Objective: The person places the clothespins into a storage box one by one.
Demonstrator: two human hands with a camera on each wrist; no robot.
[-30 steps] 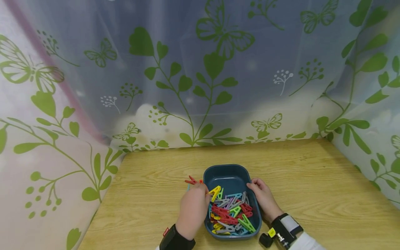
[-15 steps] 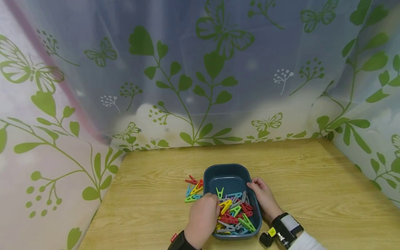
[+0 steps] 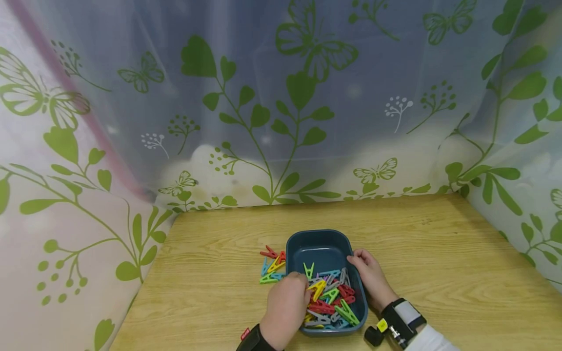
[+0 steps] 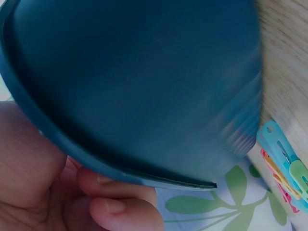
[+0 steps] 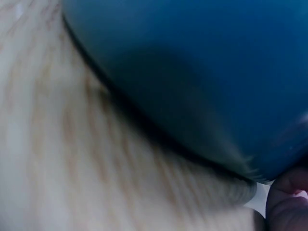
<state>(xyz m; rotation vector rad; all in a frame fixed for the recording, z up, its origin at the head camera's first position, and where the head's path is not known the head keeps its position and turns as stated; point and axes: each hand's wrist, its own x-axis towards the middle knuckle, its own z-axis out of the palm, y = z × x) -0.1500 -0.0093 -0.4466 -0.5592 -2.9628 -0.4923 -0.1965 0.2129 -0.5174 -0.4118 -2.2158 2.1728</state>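
A dark blue plastic bin (image 3: 318, 242) stands on the table, its near part filled with clothespins (image 3: 322, 308) in red, grey, green, yellow and blue. My left hand (image 3: 285, 301) reaches over the bin's left rim with curled fingers and pinches a yellow clothespin (image 3: 317, 290) low over the pile; the grip itself is partly hidden. Opposite, my right hand (image 3: 371, 275) grips the bin's right rim, thumb on top. The left wrist view shows curled fingers (image 4: 120, 209) beyond the bin's rim. In the right wrist view, a finger (image 5: 288, 197) meets the bin's wall.
Left of the bin, several loose clothespins (image 3: 272, 265) in red, yellow, blue and green lie on the wooden table (image 3: 210, 292). A curtain (image 3: 246, 122) with green leaves and butterflies hangs behind and along both sides.
My left hand has moved right and toward me with the yellow clothespin, down into the bin, uncovering the loose clothespins on the table. My right hand keeps its place on the rim.
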